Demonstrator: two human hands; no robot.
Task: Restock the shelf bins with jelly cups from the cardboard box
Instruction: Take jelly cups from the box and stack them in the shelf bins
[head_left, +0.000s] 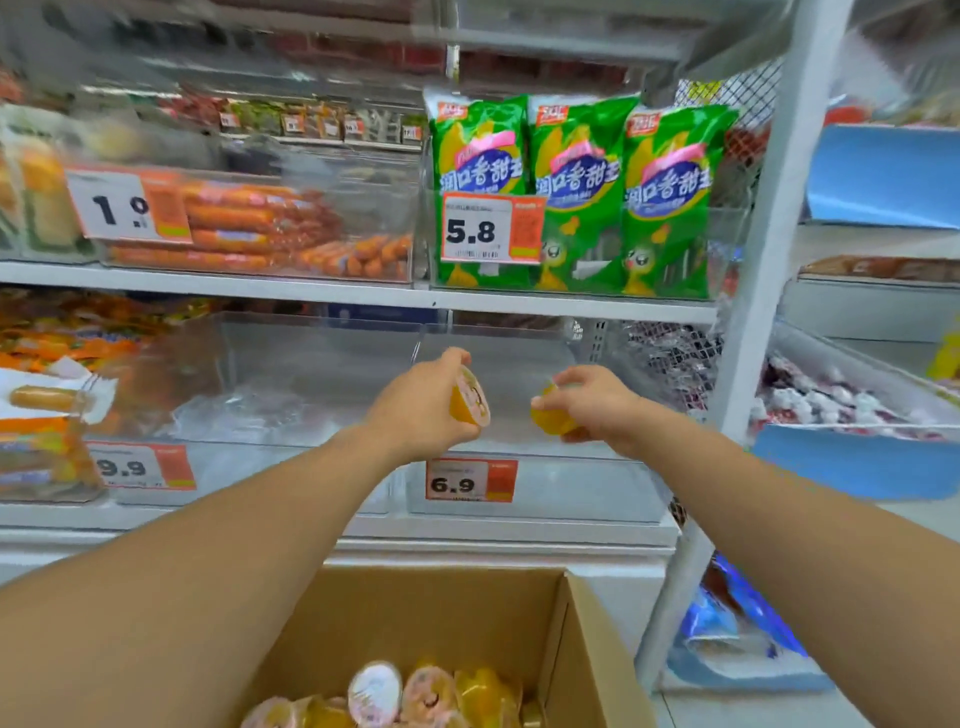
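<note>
Both forearms were bare from the frame's bottom edge up to the wrists, no sleeve showing on either. Left hand (423, 410) and right hand (597, 408) were bare too: no gloves, rings, watch or wristband seen. Nails were too blurred to tell; only forearms and hands were in view.
</note>
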